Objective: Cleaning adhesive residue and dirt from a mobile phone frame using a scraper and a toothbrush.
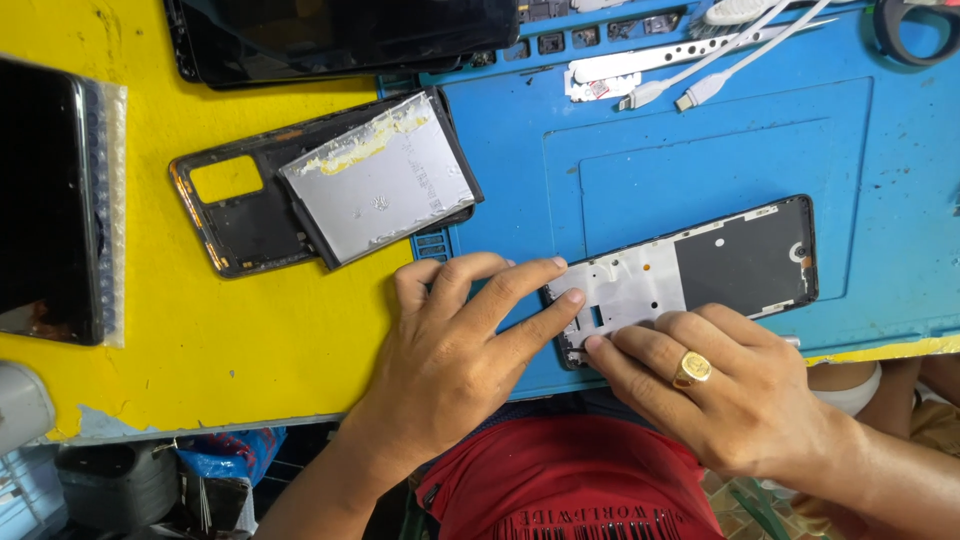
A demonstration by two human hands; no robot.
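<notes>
A phone middle frame, black with a white metal section, lies on the blue work mat near the front edge. My left hand rests its fingertips on the frame's left end. The fingers of my right hand, which wears a gold ring, press on the frame's lower left edge. Neither hand lifts the frame off the mat.
A black phone back cover with a grey battery lying over it sits on the yellow table. A dark phone in bubble wrap is at the left, a black screen panel at the back. White cables cross the mat's far side.
</notes>
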